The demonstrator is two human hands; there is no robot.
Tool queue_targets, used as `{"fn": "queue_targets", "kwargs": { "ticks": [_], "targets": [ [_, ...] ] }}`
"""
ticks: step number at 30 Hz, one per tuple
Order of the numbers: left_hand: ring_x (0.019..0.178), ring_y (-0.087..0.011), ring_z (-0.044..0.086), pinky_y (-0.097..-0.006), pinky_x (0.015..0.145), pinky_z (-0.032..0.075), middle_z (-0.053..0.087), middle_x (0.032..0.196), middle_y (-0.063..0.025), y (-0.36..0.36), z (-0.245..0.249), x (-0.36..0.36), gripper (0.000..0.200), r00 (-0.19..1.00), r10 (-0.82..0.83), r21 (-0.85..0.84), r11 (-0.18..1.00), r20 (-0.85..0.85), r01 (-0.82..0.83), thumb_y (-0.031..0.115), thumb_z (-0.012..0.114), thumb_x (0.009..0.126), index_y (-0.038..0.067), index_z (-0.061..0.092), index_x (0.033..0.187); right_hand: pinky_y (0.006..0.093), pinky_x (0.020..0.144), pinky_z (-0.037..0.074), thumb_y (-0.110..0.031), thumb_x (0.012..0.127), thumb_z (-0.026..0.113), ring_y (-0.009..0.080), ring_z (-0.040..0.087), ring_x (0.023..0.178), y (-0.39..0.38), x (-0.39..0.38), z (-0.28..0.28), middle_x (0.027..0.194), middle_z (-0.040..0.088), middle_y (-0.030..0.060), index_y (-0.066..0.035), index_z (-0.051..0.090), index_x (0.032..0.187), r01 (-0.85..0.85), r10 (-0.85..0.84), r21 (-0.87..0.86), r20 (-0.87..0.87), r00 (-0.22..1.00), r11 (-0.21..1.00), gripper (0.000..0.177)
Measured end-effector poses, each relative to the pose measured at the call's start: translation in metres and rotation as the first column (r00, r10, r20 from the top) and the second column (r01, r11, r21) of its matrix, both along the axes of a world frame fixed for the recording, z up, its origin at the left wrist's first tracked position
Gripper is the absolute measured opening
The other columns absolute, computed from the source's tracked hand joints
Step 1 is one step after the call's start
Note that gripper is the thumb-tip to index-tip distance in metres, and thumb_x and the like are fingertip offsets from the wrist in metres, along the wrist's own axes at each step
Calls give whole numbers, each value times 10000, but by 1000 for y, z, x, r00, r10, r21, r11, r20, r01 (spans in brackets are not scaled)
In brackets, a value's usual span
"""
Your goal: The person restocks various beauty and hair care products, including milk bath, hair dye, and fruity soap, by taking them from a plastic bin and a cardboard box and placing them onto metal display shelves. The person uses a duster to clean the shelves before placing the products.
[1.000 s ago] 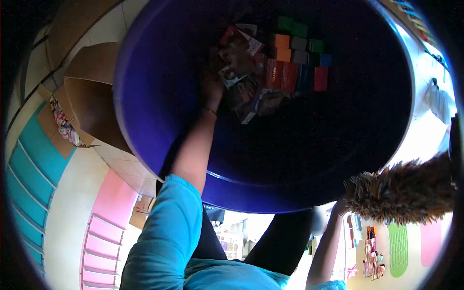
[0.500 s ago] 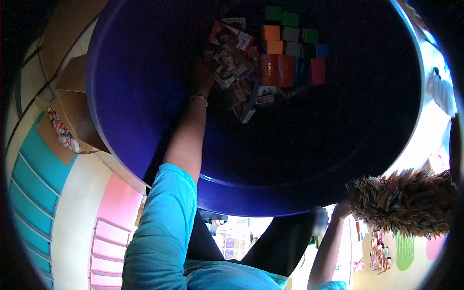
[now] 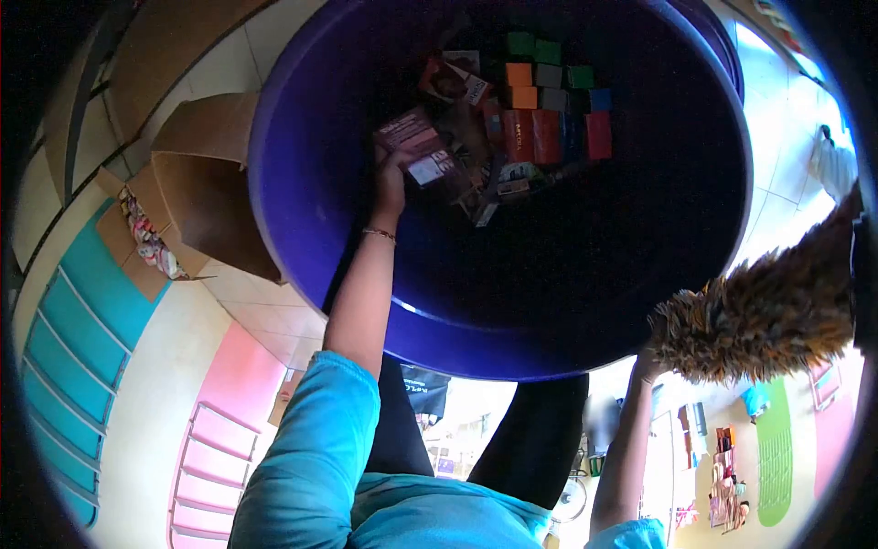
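Deep in a large purple tub, my left hand grips a reddish-brown printed box; a pale panel shows at its lower edge. More boxes are loosely heaped beside it, among them a red and white box with a picture. To their right, orange boxes, green boxes and red boxes stand in neat rows. Outside the tub's right front rim, my right hand holds a brown feather duster. The feathers hide most of its fingers.
Left of the tub stands an open cardboard box. Another carton holding colourful packets is behind it. Teal panels and pink panels line the left side. My legs are close to the tub's front.
My left hand has come back from the heap toward me, lifting the reddish-brown box. The tub looks shifted and smaller as the view moves. The feather duster has tilted upward at its far end.
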State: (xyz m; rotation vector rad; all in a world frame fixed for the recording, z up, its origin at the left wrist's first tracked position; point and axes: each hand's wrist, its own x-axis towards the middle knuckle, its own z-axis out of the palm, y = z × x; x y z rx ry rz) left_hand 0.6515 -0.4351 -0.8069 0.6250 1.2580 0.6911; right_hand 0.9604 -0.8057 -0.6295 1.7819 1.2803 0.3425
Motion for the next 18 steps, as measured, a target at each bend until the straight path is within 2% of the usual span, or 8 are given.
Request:
{"fn": "queue_targets", "kwargs": {
  "ticks": [2,6,7,9,12,13,16,18],
  "targets": [
    [973,-177,466,-294,889,330,498,1034,-51,-12,12,9,389,995,5,-53,999,99,0,0,433,700,64,434,1084,370,895,358,-170,829,462,261,397,1107,6,-2,0,1238,396,118,-78,376,1237,59,-52,86,-90,995,995,427],
    [827,-218,508,-315,758,406,475,1086,-108,-15,68,46,461,885,296,-474,875,358,-101,212,486,731,75,381,1158,374,909,338,-164,817,478,260,377,1124,22,2,0,1248,383,120,-69,368,1239,233,-135,279,-329,935,932,446],
    [773,-219,503,-307,701,410,464,1083,-118,-14,73,53,512,761,287,-491,870,582,47,315,489,729,78,370,1168,375,913,333,-163,814,482,260,372,1129,26,4,2,1251,379,120,-67,366,1240,289,-145,328,-401,905,899,451],
    [666,-220,492,-292,585,418,441,1079,-140,-13,83,64,651,362,283,-407,851,888,332,520,494,726,84,349,1188,376,920,323,-160,808,490,259,363,1137,35,6,3,1256,373,121,-62,363,1241,395,-142,409,-524,840,823,461],
    [566,-188,431,-250,485,365,404,1033,-137,-8,114,88,889,231,239,-304,902,943,308,731,475,595,100,335,1206,379,931,308,-155,799,502,258,348,1150,47,8,5,1264,362,123,-56,357,1242,506,-113,472,-641,759,722,476],
    [544,-177,405,-240,484,358,366,992,-125,-8,120,93,975,165,280,-319,893,946,318,757,529,497,105,340,1196,380,935,303,-154,796,506,258,343,1154,49,10,6,1267,359,123,-53,355,1242,531,-101,486,-665,740,694,482],
    [542,-175,414,-239,473,357,357,971,-123,-4,134,98,962,47,231,-235,927,972,291,720,585,491,108,343,1193,383,946,288,-149,787,518,258,328,1167,56,10,7,1275,349,124,-47,350,1244,582,-65,508,-715,696,635,497],
    [545,-169,427,-246,460,356,342,964,-113,-5,143,100,967,76,227,-240,933,971,270,691,618,489,109,337,1208,385,953,278,-146,781,526,257,318,1175,57,10,8,1280,342,125,-42,346,1245,594,-49,514,-730,682,619,508]
  ]
}}
